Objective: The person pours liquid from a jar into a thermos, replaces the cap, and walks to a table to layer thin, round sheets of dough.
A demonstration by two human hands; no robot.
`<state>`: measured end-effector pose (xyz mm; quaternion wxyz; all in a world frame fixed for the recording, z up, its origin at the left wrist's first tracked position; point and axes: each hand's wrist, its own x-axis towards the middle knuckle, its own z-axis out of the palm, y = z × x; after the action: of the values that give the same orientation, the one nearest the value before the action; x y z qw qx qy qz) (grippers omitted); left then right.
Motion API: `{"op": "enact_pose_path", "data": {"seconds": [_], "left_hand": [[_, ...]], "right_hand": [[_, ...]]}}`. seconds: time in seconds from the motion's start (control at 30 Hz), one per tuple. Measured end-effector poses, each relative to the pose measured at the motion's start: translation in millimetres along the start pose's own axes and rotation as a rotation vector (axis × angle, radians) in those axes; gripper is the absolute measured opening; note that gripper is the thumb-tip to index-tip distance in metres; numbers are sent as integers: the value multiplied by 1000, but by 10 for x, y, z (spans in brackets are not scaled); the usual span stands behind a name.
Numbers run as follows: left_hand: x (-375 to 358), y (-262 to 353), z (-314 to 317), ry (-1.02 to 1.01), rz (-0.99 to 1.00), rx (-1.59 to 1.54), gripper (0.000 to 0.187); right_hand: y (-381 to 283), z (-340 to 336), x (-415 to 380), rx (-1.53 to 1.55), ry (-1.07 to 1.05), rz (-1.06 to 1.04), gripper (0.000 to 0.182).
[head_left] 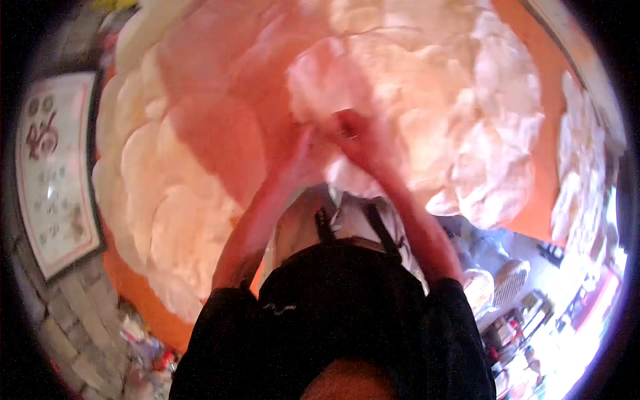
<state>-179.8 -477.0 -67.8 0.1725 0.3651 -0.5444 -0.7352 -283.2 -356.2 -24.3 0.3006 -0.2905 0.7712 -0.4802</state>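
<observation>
A thin, pale, roundish sheet (327, 77), which looks like flat dough, is at my fingertips in the middle of the view. My left hand (308, 143) is closed at its near left edge, blurred by motion. My right hand (355, 133) has its fingers curled in at the near right edge. Under and around both hands, many similar overlapping sheets (453, 100) cover an orange surface (547, 153). More sheets lie on the left (180, 227). What the fingertips do exactly is smeared.
A framed panel with writing (59, 173) stands against the brick wall (87, 313) at left. A wrinkled pale pile (577, 167) lies at the far right. A fan-like grille (512, 283) and clutter (523, 327) are at lower right.
</observation>
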Motion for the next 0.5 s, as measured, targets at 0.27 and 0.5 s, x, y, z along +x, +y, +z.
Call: {"op": "enact_pose_path", "data": {"seconds": [0.27, 0.5], "left_hand": [[-75, 132, -496, -63, -191, -184, 14], [-58, -162, -863, 88, -202, -160, 9]], "right_hand": [[-149, -674, -31, 312, -55, 119, 7], [-85, -2608, -161, 72, 293, 49, 11]]}}
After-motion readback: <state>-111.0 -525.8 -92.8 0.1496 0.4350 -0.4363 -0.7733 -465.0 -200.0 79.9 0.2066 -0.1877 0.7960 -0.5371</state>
